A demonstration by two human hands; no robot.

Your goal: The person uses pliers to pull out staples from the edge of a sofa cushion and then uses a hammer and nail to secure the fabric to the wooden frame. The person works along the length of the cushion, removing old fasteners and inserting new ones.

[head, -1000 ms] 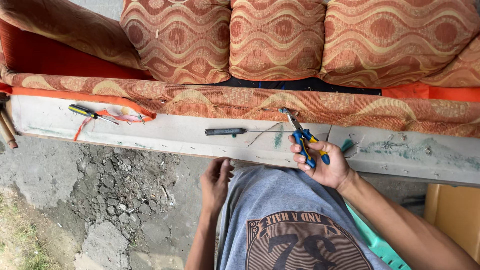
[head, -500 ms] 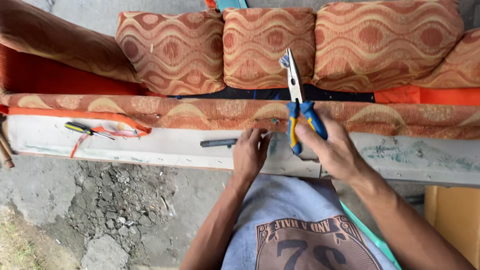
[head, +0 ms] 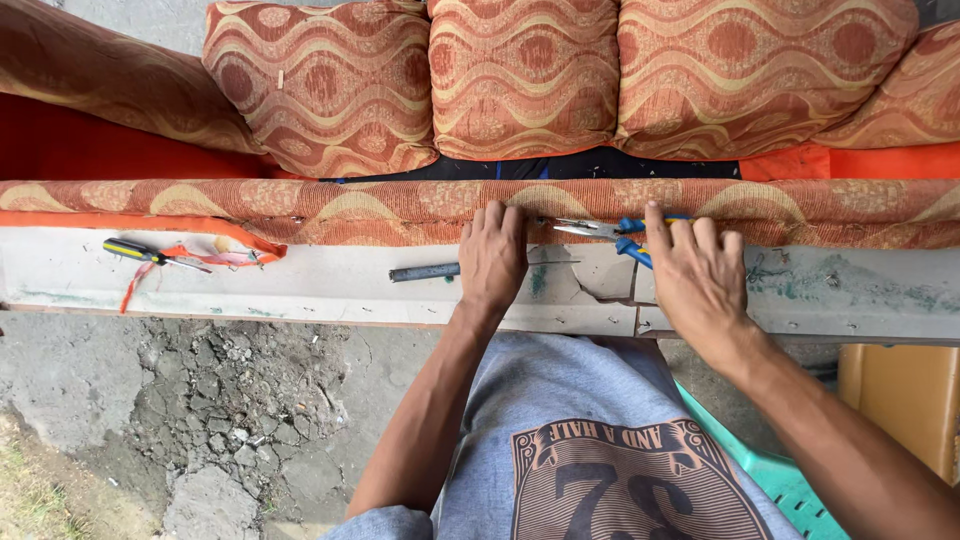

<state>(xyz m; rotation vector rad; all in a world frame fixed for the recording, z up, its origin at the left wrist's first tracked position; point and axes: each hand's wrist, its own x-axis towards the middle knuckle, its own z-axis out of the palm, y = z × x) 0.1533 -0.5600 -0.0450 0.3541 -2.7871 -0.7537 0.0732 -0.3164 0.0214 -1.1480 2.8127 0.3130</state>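
Outdoor upholstery repair spot, informal workshop in a yard. Orange patterned fabric sofa [head: 520, 205] tipped over, pale wooden underside frame [head: 300, 280] exposed. Yellow-and-black-handled screwdriver [head: 150, 253] and blue-handled pliers [head: 610, 230] lie on it. Cracked grey concrete ground [head: 200, 400] below, grass at its edge.

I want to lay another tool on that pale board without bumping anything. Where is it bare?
The pale board is bare between the yellow-handled screwdriver and the dark rod, and again right of the right hand, toward the frame edge. It is crowded in the middle: the left hand, the blue-handled pliers and the right hand sit close together.
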